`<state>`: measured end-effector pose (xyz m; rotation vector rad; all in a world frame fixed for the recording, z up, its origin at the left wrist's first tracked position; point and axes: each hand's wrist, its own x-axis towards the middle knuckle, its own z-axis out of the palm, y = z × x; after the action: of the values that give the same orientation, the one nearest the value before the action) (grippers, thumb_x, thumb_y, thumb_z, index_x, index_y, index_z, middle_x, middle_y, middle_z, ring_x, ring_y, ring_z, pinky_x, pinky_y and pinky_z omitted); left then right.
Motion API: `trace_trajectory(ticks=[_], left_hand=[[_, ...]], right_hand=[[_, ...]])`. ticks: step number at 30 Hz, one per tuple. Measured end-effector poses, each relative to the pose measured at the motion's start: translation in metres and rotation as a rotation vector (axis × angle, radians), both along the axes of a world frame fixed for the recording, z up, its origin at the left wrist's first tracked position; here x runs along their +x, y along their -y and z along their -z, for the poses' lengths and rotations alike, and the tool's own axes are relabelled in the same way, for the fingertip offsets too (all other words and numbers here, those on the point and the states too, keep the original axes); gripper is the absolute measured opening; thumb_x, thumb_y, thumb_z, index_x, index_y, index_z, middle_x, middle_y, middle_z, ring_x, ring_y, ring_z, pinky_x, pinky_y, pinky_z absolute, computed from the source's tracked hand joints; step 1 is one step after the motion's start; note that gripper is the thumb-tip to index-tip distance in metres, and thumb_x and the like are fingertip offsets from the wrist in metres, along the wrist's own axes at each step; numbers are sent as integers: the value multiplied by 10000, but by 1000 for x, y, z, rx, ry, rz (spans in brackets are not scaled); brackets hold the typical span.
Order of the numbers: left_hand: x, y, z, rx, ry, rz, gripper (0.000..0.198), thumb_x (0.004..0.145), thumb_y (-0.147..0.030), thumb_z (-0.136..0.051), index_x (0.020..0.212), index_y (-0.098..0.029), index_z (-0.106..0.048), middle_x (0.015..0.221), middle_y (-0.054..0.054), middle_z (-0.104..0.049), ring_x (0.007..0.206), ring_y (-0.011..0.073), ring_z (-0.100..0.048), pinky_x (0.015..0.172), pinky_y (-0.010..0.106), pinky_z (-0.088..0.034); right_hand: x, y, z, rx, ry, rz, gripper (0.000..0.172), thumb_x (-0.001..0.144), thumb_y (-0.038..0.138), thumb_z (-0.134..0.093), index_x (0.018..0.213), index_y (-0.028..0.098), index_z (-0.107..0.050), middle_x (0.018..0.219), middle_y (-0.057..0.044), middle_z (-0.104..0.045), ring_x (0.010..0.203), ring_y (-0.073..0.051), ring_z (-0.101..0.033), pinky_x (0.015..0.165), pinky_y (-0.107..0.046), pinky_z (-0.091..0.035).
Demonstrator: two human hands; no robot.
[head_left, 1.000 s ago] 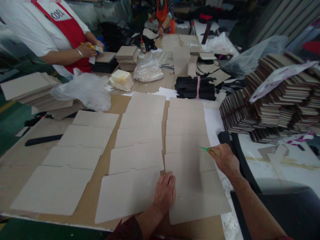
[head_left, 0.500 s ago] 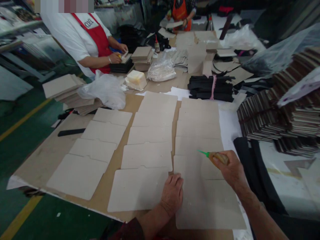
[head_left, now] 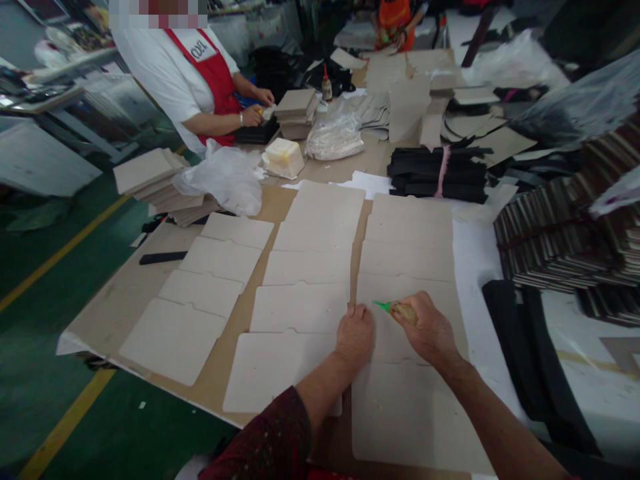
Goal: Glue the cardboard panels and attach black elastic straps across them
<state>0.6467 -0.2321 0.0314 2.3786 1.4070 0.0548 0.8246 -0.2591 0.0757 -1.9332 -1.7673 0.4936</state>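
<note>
My right hand point(head_left: 425, 327) is wrapped around a tan squeeze bottle point(head_left: 404, 312), its thin green nozzle pointing left just over a grey cardboard sheet point(head_left: 400, 337) in the right column. My left hand point(head_left: 355, 333) rests at that column's left edge, fingers bent downward and close to the nozzle tip; nothing shows in it. Overlapping cardboard sheets form the right column, with a large sheet point(head_left: 405, 420) nearest me. A middle column point(head_left: 300, 307) and a left column point(head_left: 200, 293) lie beside it, many sheets having a small notch at one edge.
Black strips tied with a pink band point(head_left: 435, 173) lie beyond the sheets. Stacked boards point(head_left: 540, 233) and long black strips point(head_left: 520, 353) are on the right. A plastic bag point(head_left: 223, 177) and a yellowish block point(head_left: 283, 159) sit behind. A co-worker in a red apron point(head_left: 215, 87) handles pieces across the table.
My left hand has moved up along the column's edge. The right hand has brought the bottle leftward, nearer to the left hand. The whole view has shifted slightly.
</note>
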Motion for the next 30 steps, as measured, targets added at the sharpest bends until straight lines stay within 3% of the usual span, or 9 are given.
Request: trace_trajectory(ticks=[14, 23, 30], left_hand=[[-6, -18, -6, -149, -31, 21, 249, 869, -44, -495, 1021, -119, -679, 1139, 142, -628, 1090, 227, -585, 989, 327, -503], [-7, -23, -9, -240, -64, 24, 228, 913, -77, -478, 1042, -131, -658, 1199, 123, -608, 1131, 195, -571, 1033, 280, -471], [-9, -23, -12, -261, -73, 18, 243, 911, -64, -486, 1076, -145, -645, 1220, 93, -606, 1144, 178, -580, 1039, 253, -465]], right_hand=[[-6, -22, -25, -21, 412, -207, 131, 983, 276, -479, 864, 228, -507, 915, -28, -549, 803, -167, -533, 565, -283, -271], [11, -19, -20, -112, 235, -192, 129, 968, 346, -518, 905, 234, -510, 944, 1, -539, 792, -157, -551, 617, -274, -329], [2, -16, -16, -100, 182, -163, 162, 970, 379, -493, 911, 236, -543, 942, -12, -543, 791, -166, -559, 617, -278, -348]])
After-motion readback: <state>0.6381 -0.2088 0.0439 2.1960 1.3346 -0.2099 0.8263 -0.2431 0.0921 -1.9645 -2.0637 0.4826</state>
